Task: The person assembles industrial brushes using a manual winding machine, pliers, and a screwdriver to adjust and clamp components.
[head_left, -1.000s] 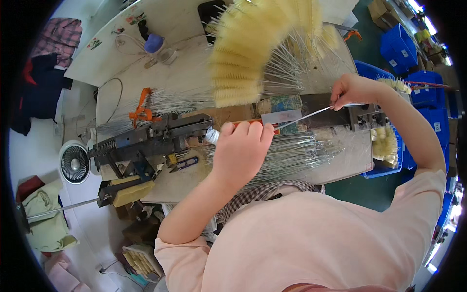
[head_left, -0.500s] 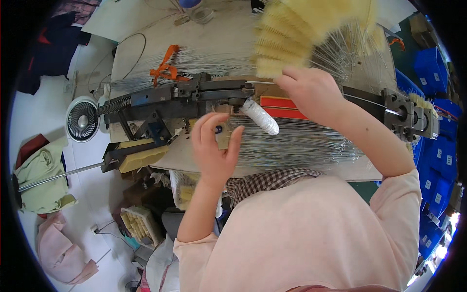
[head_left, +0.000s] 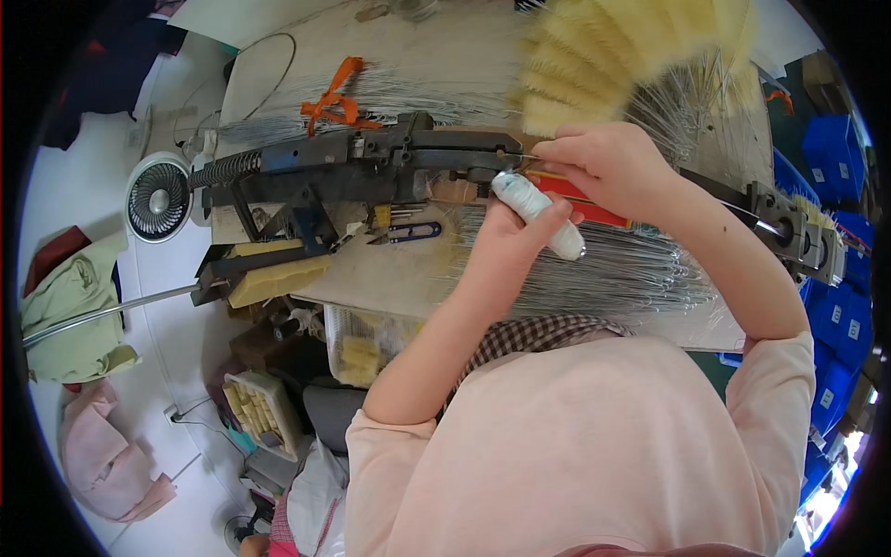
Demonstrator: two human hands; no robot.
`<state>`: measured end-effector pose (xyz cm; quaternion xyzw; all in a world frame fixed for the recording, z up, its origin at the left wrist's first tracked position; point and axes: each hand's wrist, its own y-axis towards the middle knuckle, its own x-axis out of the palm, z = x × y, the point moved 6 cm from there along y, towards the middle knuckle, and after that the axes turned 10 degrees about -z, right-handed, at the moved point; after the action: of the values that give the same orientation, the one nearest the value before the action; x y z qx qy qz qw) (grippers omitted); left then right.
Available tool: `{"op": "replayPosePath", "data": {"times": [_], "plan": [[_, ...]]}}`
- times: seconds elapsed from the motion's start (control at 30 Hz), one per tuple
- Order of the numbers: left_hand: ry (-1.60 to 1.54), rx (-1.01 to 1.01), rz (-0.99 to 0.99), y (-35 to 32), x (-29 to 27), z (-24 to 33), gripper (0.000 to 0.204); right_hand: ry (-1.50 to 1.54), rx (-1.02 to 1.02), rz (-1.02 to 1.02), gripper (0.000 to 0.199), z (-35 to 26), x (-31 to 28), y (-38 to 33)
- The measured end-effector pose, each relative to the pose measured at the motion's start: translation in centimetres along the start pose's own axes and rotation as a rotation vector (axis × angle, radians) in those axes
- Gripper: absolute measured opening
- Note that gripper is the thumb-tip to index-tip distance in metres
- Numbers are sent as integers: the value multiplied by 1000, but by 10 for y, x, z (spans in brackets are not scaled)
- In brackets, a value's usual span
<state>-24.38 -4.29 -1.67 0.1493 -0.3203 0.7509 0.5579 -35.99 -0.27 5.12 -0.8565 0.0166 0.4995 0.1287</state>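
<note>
My left hand (head_left: 509, 243) is wrapped round a white-wrapped handle (head_left: 557, 234) that slants down from the jaw end of a long dark metal machine (head_left: 325, 165). Thumb and fingers close over the handle's middle. My right hand (head_left: 617, 169) is closed in a pinch just right of the machine's jaw, above a red flat strip (head_left: 594, 206); what lies between its fingertips is too small to make out. Below both hands spreads a layer of thin metal wires (head_left: 613, 278). Behind the right hand stand yellow bristle brushes (head_left: 580, 70) with twisted wire stems, fanned in an arc.
Small scissors (head_left: 408, 232) with dark handles lie left of my left hand. An orange ribbon (head_left: 336, 97) rests behind the machine. A white fan (head_left: 158, 204) stands at its left end, a metal clamp block (head_left: 807, 237) at far right. Blue bins (head_left: 833, 153) line the right side.
My left hand has moved right and closed round the white-wrapped handle, from being open beside it. The right hand stays pinched near the jaw. The whole view has shifted slightly.
</note>
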Motion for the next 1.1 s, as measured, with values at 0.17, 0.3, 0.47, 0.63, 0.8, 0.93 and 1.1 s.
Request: {"op": "replayPosePath", "data": {"times": [0.17, 0.3, 0.47, 0.63, 0.8, 0.93, 1.1], "plan": [[793, 124, 168, 4, -31, -2, 42, -88, 6, -63, 20, -4, 5, -1], [614, 285, 254, 6, -28, -12, 45, -258, -233, 287, 25, -36, 9, -24], [848, 480, 234, 8, -33, -12, 50, -300, -91, 280, 34, -44, 60, -17], [1096, 358, 188, 6, -38, -5, 44, -168, -65, 197, 36, -40, 58, -16], [714, 173, 170, -42, -91, -3, 59, -274, 19, 139, 39, -17, 37, -55], [-12, 217, 872, -145, -174, -13, 61, -383, 225, 205, 34, 35, 41, -104], [-182, 650, 1355, -207, -205, 14, 45, -374, 283, 176, 33, 49, 57, -98]]}}
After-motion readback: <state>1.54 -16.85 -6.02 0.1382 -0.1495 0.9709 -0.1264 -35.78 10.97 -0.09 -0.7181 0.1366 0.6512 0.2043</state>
